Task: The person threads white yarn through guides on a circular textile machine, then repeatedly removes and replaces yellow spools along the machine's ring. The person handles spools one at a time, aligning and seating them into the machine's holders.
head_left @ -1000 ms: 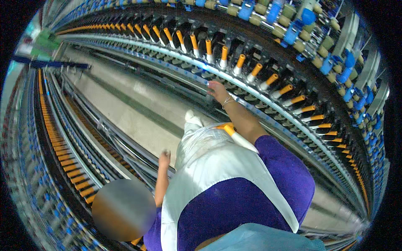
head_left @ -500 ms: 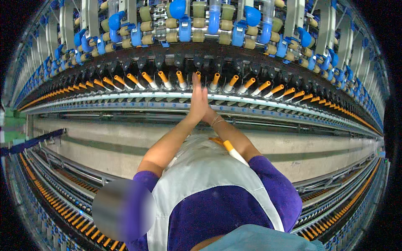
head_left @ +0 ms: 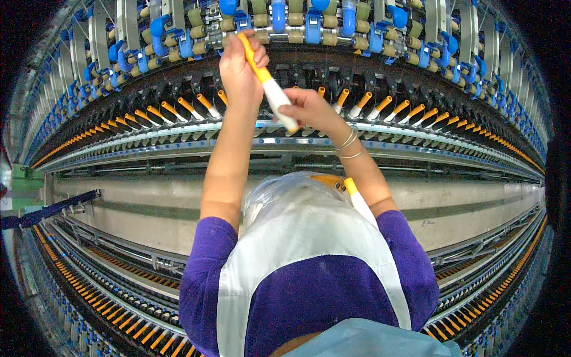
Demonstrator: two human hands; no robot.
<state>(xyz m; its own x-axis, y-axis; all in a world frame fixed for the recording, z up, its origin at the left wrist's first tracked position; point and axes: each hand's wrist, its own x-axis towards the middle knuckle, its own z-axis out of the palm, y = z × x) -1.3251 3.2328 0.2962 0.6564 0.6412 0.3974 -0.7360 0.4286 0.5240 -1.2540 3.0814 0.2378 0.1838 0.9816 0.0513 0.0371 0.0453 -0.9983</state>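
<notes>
A yarn bobbin (head_left: 275, 95), with an orange tube top and white yarn below, slants in front of the spindle row. My left hand (head_left: 241, 74) is raised near the rollers, its fingers curled at the bobbin's orange upper part. Lower down, my right hand (head_left: 312, 110) grips the white end between thumb and fingers. Bracelets circle my right wrist. Behind my hands runs a long row of upright orange-topped bobbins (head_left: 360, 106) on a spinning frame; my hands and forearms hide part of it.
Blue clips and tan rollers (head_left: 313, 33) line the machine above the spindles. A metal rail (head_left: 285, 143) runs below them. At my waist, a white apron (head_left: 297, 232) carries another bobbin (head_left: 358, 199) and orange tube ends. A second bobbin row (head_left: 128, 321) stands at lower left.
My hands were together over one spindle. They have since moved up and apart, with a bobbin now slanting between them. The view has shifted slightly.
</notes>
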